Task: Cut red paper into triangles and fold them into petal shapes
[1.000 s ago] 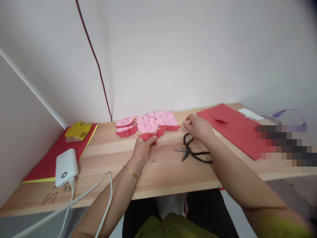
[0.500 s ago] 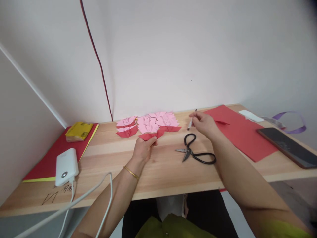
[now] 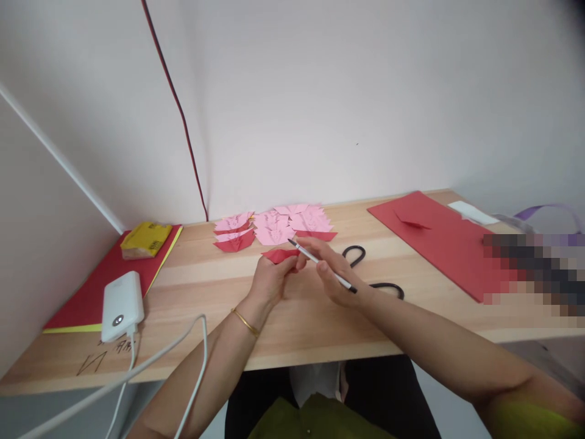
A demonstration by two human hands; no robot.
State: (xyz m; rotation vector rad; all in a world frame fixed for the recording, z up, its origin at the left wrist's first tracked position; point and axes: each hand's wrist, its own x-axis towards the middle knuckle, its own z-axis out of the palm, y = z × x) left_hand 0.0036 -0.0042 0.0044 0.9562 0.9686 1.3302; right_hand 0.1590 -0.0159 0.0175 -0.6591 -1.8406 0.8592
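My left hand (image 3: 271, 278) pinches a folded red paper piece (image 3: 282, 255) just above the wooden table (image 3: 292, 323). Right beside it, my right hand (image 3: 333, 268) grips a white pen (image 3: 320, 263) with dark ends, its tip pointing at the red piece. A gold bangle circles my left wrist. Beyond the hands lie several folded pink and red paper pieces (image 3: 274, 225) in a cluster near the wall.
Black scissors (image 3: 365, 268) lie partly behind my right hand. A large red sheet (image 3: 434, 244) lies at right, with a blurred dark object on it. At left sit a white power bank (image 3: 121, 306) with cable, red paper and a yellow packet (image 3: 145, 239).
My right hand picked up the pen from near the red sheet and brought it left to the red piece held by my left hand. The left hand stayed put.
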